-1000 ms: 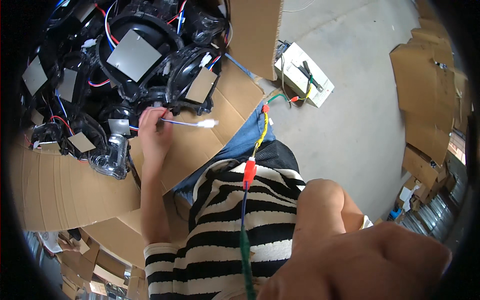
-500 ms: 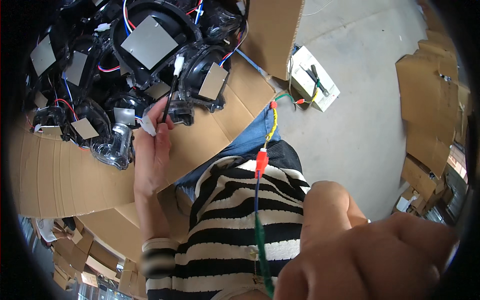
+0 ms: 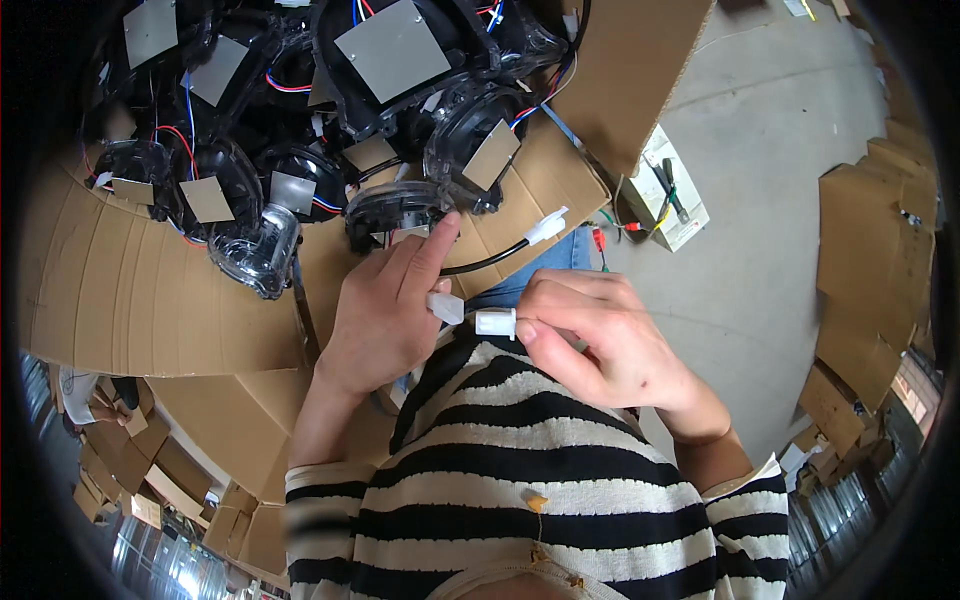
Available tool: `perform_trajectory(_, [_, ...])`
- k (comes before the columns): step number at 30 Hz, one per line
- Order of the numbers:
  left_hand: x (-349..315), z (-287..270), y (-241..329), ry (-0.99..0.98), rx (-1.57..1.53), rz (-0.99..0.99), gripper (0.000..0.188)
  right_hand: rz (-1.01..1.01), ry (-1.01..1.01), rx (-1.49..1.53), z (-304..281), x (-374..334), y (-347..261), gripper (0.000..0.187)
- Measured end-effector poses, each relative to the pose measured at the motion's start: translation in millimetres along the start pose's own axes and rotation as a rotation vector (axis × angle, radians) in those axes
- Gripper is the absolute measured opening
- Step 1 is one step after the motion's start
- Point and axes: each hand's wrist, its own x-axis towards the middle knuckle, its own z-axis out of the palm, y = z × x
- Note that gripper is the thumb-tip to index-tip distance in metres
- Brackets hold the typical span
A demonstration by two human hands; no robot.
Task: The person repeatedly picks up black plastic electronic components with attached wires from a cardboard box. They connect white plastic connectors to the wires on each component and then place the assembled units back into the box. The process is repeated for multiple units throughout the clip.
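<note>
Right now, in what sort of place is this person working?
Probably a workshop or warehouse: the hard grey floor, many cardboard boxes and the heaped black wired housings suggest it.

left connector (image 3: 446,308): white, tilted | right connector (image 3: 495,323): white, roughly level | ends near, apart

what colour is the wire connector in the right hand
White: the wire connector in the right hand, best seen in the head view.

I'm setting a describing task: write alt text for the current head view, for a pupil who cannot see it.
A person's left hand holds a white plastic connector facing a second white connector in the right hand, the two apart. Beyond, black lamp housings with flat grey plates lie heaped on brown cardboard.
</note>
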Motion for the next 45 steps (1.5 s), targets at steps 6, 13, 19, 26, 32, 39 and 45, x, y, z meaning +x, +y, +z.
perform_trajectory(6, [-3, 4, 5, 0.003, 0.070, 0.030, 0.055, 0.035, -0.033, -0.139, 5, 4, -1, 0.006])
perform_trajectory(13, [-9, 6, 2, 0.009, 0.129, -0.008, 0.053, 0.020, -0.034, -0.033, 4, -4, -1, 0.005])
perform_trajectory(19, [-8, 5, 6, -0.038, 0.121, 0.008, 0.051, 0.007, -0.024, -0.108, 7, 1, -1, 0.006])
perform_trajectory(26, [-9, 12, 12, -0.027, 0.118, 0.044, 0.047, 0.024, -0.006, -0.225, 19, -5, 4, 0.007])
perform_trajectory(32, [-14, 12, 6, -0.020, 0.157, -0.032, 0.046, 0.065, -0.027, -0.068, 7, -9, 3, 0.005])
perform_trajectory(39, [-17, 9, 10, -0.063, 0.091, -0.042, 0.049, 0.043, -0.020, -0.104, 12, -5, 0, 0.004])
perform_trajectory(45, [-18, 12, 15, -0.060, 0.020, -0.026, 0.050, 0.066, -0.033, -0.203, 16, -4, -3, 0.006])
